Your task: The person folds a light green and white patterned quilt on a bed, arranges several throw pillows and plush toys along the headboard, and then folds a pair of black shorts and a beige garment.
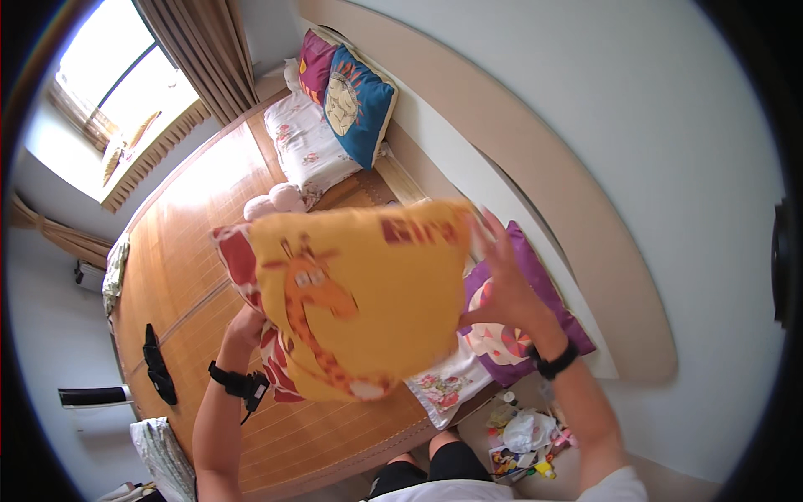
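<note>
A yellow cushion [401, 293] with a giraffe on its front and red-and-white patterned edging is raised over the bed, slightly smeared by motion. At its left edge my left hand [245, 328] grips it; those fingers are partly hidden by the cushion. My right hand [512, 293] is at its right edge, fingers spread, with fingertips by the upper corner and the thumb lower down. Behind that hand a purple cushion [535, 251] with a printed figure leans against the headboard, above a white floral pillow [447, 389].
The bed has a brown mat [184, 276]. At its far end are a blue cushion [368, 109], a maroon cushion [316, 63], another floral pillow [301, 146] and a pink plush thing [276, 201]. A beige headboard [577, 192] curves along the right. Clutter with a white bag [529, 431] lies low right.
</note>
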### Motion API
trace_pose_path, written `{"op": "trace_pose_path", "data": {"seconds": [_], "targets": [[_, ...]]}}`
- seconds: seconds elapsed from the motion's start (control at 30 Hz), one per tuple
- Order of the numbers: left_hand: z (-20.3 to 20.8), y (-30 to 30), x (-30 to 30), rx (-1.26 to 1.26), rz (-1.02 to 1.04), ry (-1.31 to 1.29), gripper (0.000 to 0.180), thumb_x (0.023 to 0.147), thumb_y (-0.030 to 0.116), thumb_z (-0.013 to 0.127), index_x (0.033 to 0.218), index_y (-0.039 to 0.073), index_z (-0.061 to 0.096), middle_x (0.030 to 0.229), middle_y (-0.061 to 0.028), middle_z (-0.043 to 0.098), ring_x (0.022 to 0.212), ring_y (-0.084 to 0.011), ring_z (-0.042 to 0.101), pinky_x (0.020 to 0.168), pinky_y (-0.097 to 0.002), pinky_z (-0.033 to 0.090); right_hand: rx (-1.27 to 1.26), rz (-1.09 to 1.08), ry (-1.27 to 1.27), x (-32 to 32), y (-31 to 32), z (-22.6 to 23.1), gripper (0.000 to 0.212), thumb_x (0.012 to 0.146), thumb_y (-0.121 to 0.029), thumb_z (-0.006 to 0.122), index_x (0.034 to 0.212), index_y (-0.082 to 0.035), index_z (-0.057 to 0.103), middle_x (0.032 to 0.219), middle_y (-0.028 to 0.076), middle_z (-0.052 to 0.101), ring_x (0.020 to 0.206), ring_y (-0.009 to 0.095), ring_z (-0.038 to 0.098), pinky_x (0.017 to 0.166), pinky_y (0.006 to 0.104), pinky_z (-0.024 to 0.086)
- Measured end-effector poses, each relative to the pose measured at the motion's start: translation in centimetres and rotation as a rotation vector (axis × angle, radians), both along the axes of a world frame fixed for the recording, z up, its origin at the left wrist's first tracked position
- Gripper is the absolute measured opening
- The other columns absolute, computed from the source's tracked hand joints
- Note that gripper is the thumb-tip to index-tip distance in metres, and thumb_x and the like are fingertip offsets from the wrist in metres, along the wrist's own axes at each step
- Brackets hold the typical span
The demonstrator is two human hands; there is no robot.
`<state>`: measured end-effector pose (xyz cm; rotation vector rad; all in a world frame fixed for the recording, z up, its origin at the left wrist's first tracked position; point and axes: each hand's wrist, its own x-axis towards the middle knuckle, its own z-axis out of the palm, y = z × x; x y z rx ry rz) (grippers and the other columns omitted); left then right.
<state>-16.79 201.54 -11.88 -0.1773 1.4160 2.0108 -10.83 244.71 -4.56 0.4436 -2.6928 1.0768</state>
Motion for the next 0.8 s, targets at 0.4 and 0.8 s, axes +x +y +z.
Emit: {"op": "trace_pose_path", "data": {"seconds": [0.4, 0.8], "targets": [[-4.8, -4.4, 2.5, 0.043, 0.042, 0.062, 0.051, 0.079, -0.006, 0.052, 0.129, 0.000, 0.042, 0.116, -0.0087, 0.057, 0.102, -0.0178, 0.057, 0.085, -0.0304, 0.048, -0.256, 0.748, -0.666, -6.9, -12.1, -1.7, 0.096, 0.051, -0.034, 0.086, 0.128, -0.002, 0.039, 0.108, 0.013, 0.060, 0.100, 0.023, 0.059, 0.089, 0.0312, 0.045], [-16.7, -11.5, -0.7, -0.734, 0.585, -0.012, 0.053, 0.091, 0.052, 0.041, 0.122, 0.009, 0.041, 0.105, -0.0148, 0.061, 0.094, -0.0254, 0.060, 0.078, -0.0406, 0.047, 0.205, -0.290, -0.537, -15.3, 2.2, -19.5, 0.073, 0.058, -0.030, 0.080, 0.120, -0.005, 0.049, 0.108, 0.020, 0.061, 0.102, 0.034, 0.058, 0.087, 0.0376, 0.047]]}}
